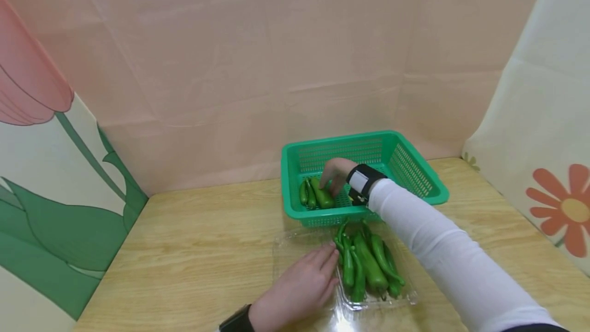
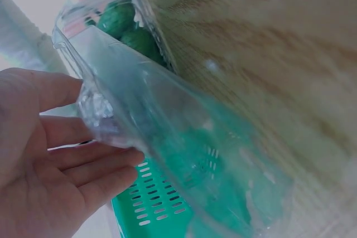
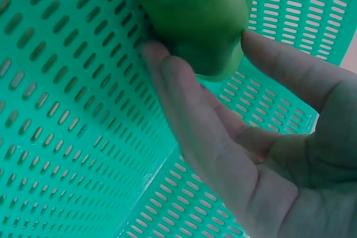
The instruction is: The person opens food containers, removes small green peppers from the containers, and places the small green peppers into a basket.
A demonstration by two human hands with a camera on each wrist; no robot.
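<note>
In the head view a clear plastic clamshell box (image 1: pixel 407 298) lies open, its tray full of long green peppers (image 1: pixel 364 263). My left hand (image 1: pixel 306 278) touches the box along its left side, fingers fairly straight; close up, its thumb and fingers meet the clear plastic (image 2: pixel 167 98). Inside the green basket (image 1: pixel 433 199) is my right hand (image 1: pixel 338 173). Its thumb and fingers lie on either side of a thick green pepper (image 3: pixel 195 32), gripping its end. A few smaller green peppers (image 1: pixel 306 193) lie beside that one, at the basket's left.
The perforated basket stands just behind the box on a wood-grain table (image 1: pixel 198 250). A pink cloth backdrop (image 1: pixel 207 91) rises behind the table. Flower-printed cloth hangs on both sides. My right forearm, in a white sleeve (image 1: pixel 442 250), crosses over the right side of the box.
</note>
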